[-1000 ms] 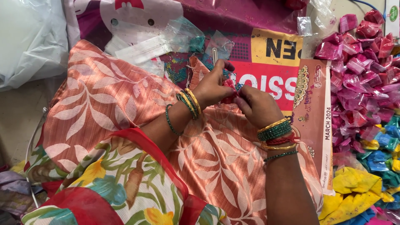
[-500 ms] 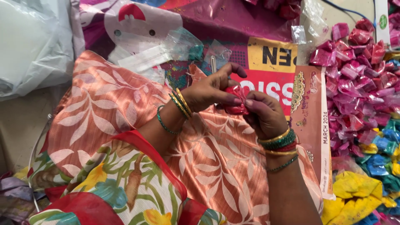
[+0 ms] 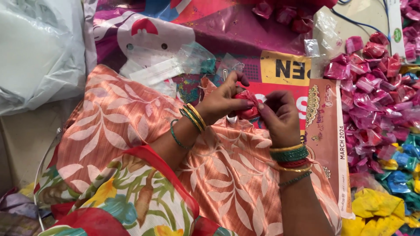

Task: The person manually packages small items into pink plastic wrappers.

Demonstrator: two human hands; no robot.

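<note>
Your left hand (image 3: 223, 102) and right hand (image 3: 280, 116) both have fingers closed on the small red packet (image 3: 246, 107), held above the orange cloth (image 3: 131, 126) over your lap; a loosened pinch likely drops it into the folds.
</note>
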